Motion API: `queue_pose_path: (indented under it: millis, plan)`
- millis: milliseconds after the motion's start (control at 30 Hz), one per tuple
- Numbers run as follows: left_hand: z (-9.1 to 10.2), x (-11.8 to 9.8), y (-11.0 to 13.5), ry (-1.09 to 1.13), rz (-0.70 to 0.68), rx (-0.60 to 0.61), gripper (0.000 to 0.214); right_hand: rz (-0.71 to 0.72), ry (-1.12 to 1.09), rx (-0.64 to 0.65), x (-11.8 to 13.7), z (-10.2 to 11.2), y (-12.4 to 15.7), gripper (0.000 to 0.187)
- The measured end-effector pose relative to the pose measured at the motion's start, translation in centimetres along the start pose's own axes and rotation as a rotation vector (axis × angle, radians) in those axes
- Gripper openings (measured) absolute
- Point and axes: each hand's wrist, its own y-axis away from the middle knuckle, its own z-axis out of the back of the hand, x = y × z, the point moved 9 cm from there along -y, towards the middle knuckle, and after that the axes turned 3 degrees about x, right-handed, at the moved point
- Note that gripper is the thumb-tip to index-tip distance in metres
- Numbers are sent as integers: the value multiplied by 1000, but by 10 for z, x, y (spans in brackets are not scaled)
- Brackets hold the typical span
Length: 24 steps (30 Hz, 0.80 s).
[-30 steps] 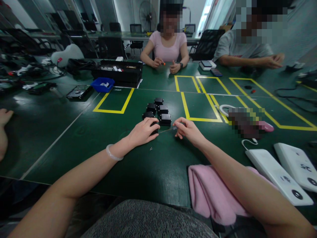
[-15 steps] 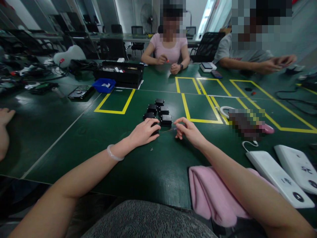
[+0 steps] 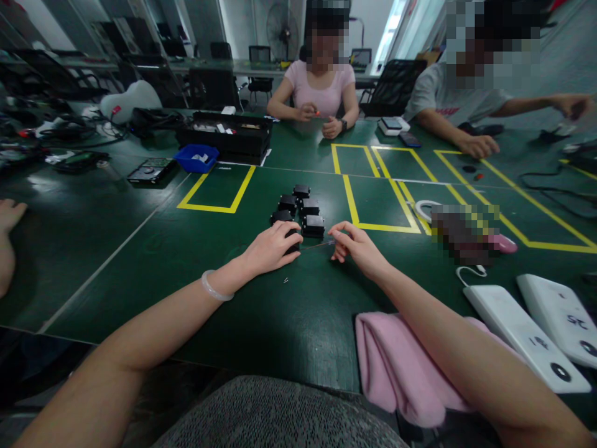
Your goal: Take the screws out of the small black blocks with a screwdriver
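Note:
My left hand (image 3: 268, 252) is closed over a small black box (image 3: 293, 247) on the green table, its fingers covering much of it. In my right hand (image 3: 355, 246) is a slim screwdriver (image 3: 318, 246), pinched between the fingers and lying almost level. Its thin shaft points left at the side of the held box; whether the tip touches a screw is too small to tell. Several more black boxes (image 3: 313, 224) stand in two loose rows just beyond my hands. Tiny screws (image 3: 286, 280) lie on the table nearer to me.
A pink cloth (image 3: 396, 361) and two white power banks (image 3: 527, 336) lie at the right. Farther off are a blue tray (image 3: 196, 159), a black crate (image 3: 228, 146), a hard drive (image 3: 152, 170) and yellow tape outlines (image 3: 382, 228). Two people sit opposite; another person's hand (image 3: 10, 214) rests at left.
My hands, the held box and the screwdriver look almost unmoved. Across the table, the person at right has parted their hands, one lowered to the table and the other reaching rightward.

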Motion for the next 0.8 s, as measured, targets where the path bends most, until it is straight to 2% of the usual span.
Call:
queue_pose_path:
  millis: [267, 800]
  plan:
    - [-1, 1, 0, -1, 5, 16, 22, 37, 44, -19, 3, 1, 0, 32]
    - [0, 0, 0, 13, -5, 8, 21, 10, 11, -28, 4, 0, 2, 34]
